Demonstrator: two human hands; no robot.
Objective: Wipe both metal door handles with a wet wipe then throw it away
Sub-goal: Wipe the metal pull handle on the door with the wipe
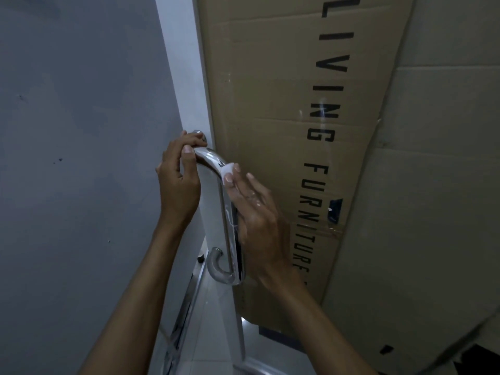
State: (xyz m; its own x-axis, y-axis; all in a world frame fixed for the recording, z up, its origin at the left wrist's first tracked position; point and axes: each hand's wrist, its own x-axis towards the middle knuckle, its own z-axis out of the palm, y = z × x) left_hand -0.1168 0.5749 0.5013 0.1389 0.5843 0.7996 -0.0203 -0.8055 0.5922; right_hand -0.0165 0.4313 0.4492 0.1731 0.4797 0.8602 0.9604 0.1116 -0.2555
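Observation:
A polished metal door handle (226,212) runs down the edge of a glass door, curving in at top and bottom. My left hand (178,174) grips its upper bend, thumb on top. My right hand (257,212) lies along the handle's right side with fingers nearly straight, pressing a small white wet wipe (226,169) against the upper part of the bar. Most of the wipe is hidden under my fingers. A second handle on the door's other side peeks out at the bottom curve (216,263).
Large brown cardboard sheets (284,104) printed "LIVING FURNITURE" stand behind the glass on the right. A grey wall (81,131) fills the left. A white frame strip (184,77) runs beside the door. Pale floor tiles (213,334) show below.

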